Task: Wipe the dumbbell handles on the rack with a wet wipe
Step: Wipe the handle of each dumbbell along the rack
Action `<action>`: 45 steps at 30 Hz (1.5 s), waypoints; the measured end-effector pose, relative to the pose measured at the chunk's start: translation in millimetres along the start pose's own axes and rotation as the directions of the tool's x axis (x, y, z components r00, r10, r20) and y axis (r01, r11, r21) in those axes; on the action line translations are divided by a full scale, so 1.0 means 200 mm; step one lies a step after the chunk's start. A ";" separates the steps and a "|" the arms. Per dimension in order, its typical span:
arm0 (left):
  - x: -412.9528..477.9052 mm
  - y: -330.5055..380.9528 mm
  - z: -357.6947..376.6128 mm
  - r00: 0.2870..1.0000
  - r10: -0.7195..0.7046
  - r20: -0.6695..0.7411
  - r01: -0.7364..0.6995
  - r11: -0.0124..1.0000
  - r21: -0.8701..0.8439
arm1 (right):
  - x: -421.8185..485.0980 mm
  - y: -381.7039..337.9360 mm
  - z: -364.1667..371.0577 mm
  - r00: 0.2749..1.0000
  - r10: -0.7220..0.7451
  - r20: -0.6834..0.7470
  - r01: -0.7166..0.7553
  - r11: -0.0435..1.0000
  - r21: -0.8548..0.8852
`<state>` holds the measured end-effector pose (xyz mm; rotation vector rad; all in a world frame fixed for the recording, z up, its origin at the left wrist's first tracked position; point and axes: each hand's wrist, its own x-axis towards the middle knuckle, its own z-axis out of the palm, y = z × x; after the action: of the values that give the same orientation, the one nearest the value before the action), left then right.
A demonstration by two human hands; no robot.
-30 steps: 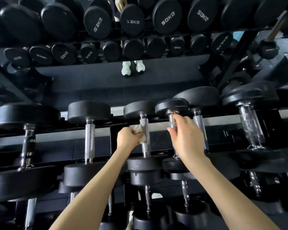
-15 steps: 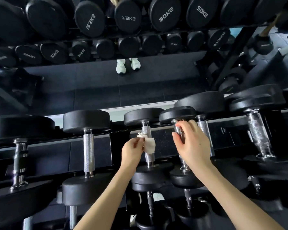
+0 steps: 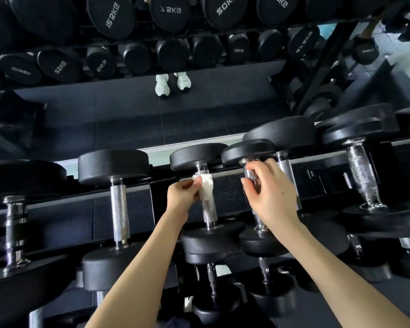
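Black dumbbells with knurled steel handles lie side by side on the rack. My left hand (image 3: pixel 181 196) pinches a white wet wipe (image 3: pixel 205 188) wrapped round the upper part of the middle dumbbell's handle (image 3: pixel 208 213). My right hand (image 3: pixel 268 195) grips the handle (image 3: pixel 250 174) of the neighbouring dumbbell to the right, near its far head, and hides most of that handle.
More dumbbells flank these two: one handle (image 3: pixel 120 209) to the left, a plastic-wrapped handle (image 3: pixel 362 178) to the right. A lower tier of dumbbells (image 3: pixel 212 280) sits beneath. A mirror behind the rack reflects weights and a pair of white shoes (image 3: pixel 172 84).
The wipe in my left hand has slid along the middle handle, down and then back up toward the far head. My right hand has kept its grip on the neighbouring handle.
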<state>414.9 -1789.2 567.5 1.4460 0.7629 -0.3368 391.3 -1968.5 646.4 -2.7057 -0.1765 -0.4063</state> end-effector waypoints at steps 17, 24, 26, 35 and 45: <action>-0.16 0.01 0.04 0.956 0.294 0.011 -0.239 0.755 0.610 | 0.01 -0.01 0.00 1.000 0.013 0.020 -0.013 1.000 -0.023; -0.13 0.11 0.14 0.951 0.255 -0.172 -0.113 0.809 0.577 | 0.00 -0.02 0.00 1.000 0.015 0.015 -0.015 1.000 -0.012; -0.08 0.17 0.17 0.940 0.250 -0.233 -0.088 0.837 0.541 | 0.00 -0.01 0.00 1.000 0.011 0.010 -0.011 1.000 -0.008; -0.11 0.12 0.13 0.970 0.224 -0.091 -0.109 0.744 0.660 | 0.00 -0.02 0.00 1.000 0.012 0.010 -0.012 1.000 -0.009; -0.24 -0.04 0.02 0.982 0.158 0.104 -0.178 0.588 0.789 | 0.01 0.00 0.00 1.000 -0.019 0.006 0.019 1.000 -0.010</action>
<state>376.4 -1806.1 591.7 2.3534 0.4372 -0.5946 392.3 -1967.5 646.6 -2.7174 -0.2021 -0.4064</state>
